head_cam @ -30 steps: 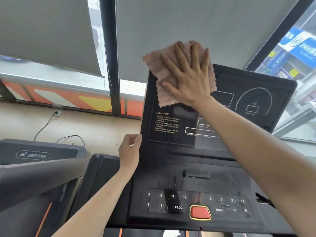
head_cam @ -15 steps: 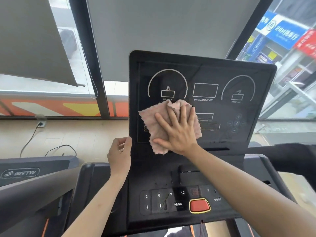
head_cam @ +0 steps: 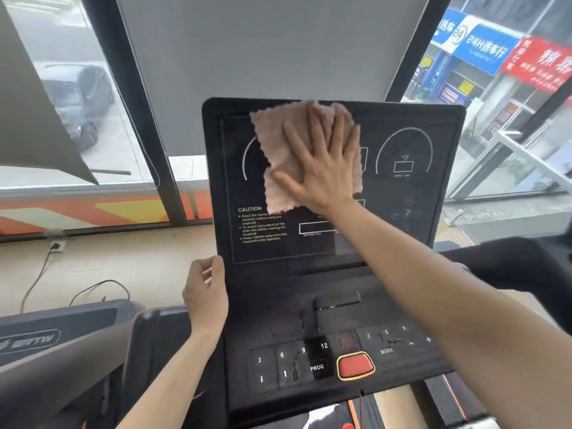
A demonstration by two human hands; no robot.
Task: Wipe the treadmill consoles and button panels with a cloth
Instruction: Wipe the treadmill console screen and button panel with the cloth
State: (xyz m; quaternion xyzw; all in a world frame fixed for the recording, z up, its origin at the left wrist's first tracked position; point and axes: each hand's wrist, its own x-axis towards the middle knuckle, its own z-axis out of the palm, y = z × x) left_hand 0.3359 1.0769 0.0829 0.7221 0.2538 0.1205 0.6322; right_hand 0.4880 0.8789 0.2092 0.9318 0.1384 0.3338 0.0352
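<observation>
cloth [head_cam: 284, 156] is flat on the upper middle of the console [head_cam: 278, 246], with its top edge right at the console's far rim, so there's nothing left to gain going up. your right hand [head_cam: 325, 168] is on it with fingers straight and spread, pressing. most of the fabric sticks out left of and beyond your palm, so i'd say a push to the left leads with cloth and a push to the right leads with bare wrist.

the console runs wider left to right than top to bottom. there's open room on the right over the right dial [head_cam: 404, 156] and near-left over the CAUTION text [head_cam: 263, 226].

your left hand [head_cam: 204, 295] is well apart, gripping the console's left edge low down, thumb on the front. it looks like it's bracing the console.

the button panel [head_cam: 309, 360] is nearest you, under your right forearm. it shows what look like drips around the 6 and 9 keys, so probably not wiped yet. mind the red button [head_cam: 355, 365].
</observation>
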